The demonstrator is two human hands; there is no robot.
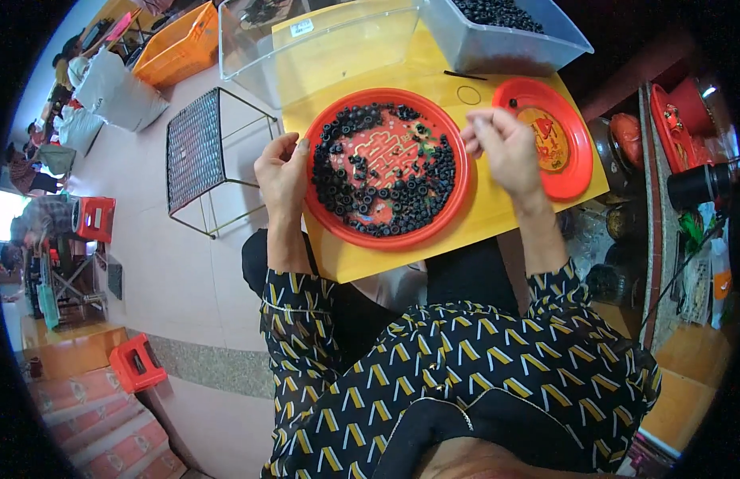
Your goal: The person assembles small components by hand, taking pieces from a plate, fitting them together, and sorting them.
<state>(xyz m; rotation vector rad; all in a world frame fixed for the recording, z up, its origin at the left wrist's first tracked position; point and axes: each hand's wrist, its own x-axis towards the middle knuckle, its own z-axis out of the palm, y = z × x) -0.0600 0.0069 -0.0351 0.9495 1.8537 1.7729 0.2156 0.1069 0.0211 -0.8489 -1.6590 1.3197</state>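
A round red tray (457,199) lies on a yellow board (338,259), with many small black ring-shaped parts (338,195) spread over its patterned bottom. At the tray's left rim, my left hand (280,177) is closed, its thumb against the curled fingers; whatever it pinches is hidden. My right hand (505,152) hovers by the right rim, thumb and fingertips pressed together, slightly blurred. I cannot make out anything between them. Beyond the right hand sits a smaller red plate (579,172) with a gold-printed middle and a black piece near its edge.
A clear plastic bin (338,56) stands behind the tray. Beside it, another translucent bin (505,52) holds many black parts. A thin black stick (466,76) and a loose ring (468,96) lie on the board. To the left stands a black woven stool (196,152).
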